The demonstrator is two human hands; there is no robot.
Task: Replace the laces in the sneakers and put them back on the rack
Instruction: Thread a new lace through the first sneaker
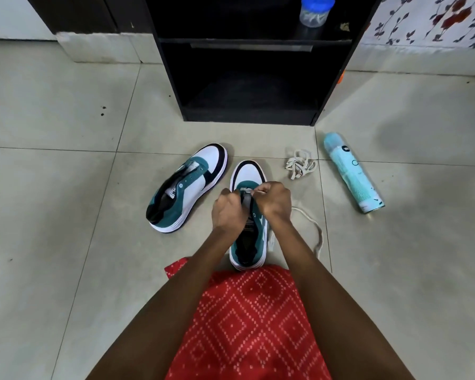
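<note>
- The spray can (351, 174) lying at centre right carries a dark round badge near its cap and a large pale "O"; the rest of its print is too small to read.
- A black-and-white label sits on the tongue of the far sneaker (187, 187), left of centre. Its wording is illegible.
- Both forearms reach in from the bottom edge and meet over the near sneaker (248, 174), which stands on the floor at centre, toe pointing to the top of the frame.
- The left hand (229, 209) is curled, knuckles up, gripping this sneaker at its grey tongue.
- The right hand (274, 200) is curled too, thumb and fingers pinching a white lace (318, 249) at the front eyelets. The rest of the lace trails in a loop over the tiles to the right.
- A bundle of loose laces (299, 167) lies between the near sneaker's toe and the can, apart from both.
- The far sneaker has no lace in it and is angled toe to the upper right, just beside the near one.
- The black rack (170, 78) stands at top centre with its lower shelf open and dark. A strip of tile separates its base from the toes.
- A blue-lidded jar (316, 10) sits on the upper shelf.
- A red patterned garment (247, 325) covers the bottom centre, touching the near sneaker's heel.
</note>
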